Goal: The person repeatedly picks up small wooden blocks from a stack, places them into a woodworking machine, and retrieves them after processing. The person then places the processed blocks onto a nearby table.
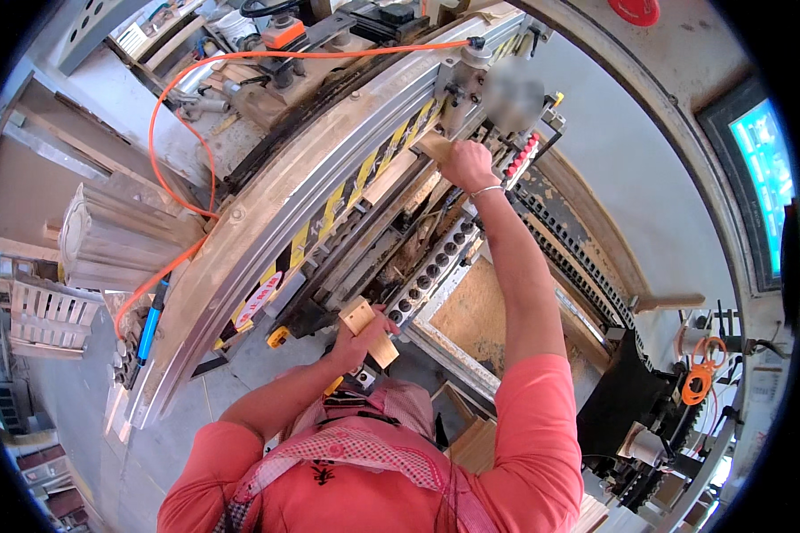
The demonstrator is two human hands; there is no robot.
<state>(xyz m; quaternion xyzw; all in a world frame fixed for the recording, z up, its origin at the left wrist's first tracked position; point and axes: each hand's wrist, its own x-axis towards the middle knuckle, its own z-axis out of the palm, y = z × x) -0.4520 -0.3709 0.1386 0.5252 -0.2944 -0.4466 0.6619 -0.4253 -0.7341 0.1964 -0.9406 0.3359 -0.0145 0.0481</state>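
Note:
My left hand [351, 345], close in front of my body, is closed around a short pale wooden block [356, 314] with small holes near its upper end. The block is tilted and sits beside the near end of a row of round black knobs [431, 271]. My right arm reaches far forward over the woodworking machine. At its end my right hand [468, 167] grips another small wooden piece [434, 145], near a metal machine head [462, 89]. Whether that piece touches the machine, I cannot tell. Red round caps [522, 155] line up just right of my right hand.
A yellow-and-black striped rail [329, 216] runs along the machine bed. An orange hose [154, 151] loops over its left side. A cable chain [587, 266] stretches along the right. A lit screen [763, 169] and a red button [634, 9] are at the right edge.

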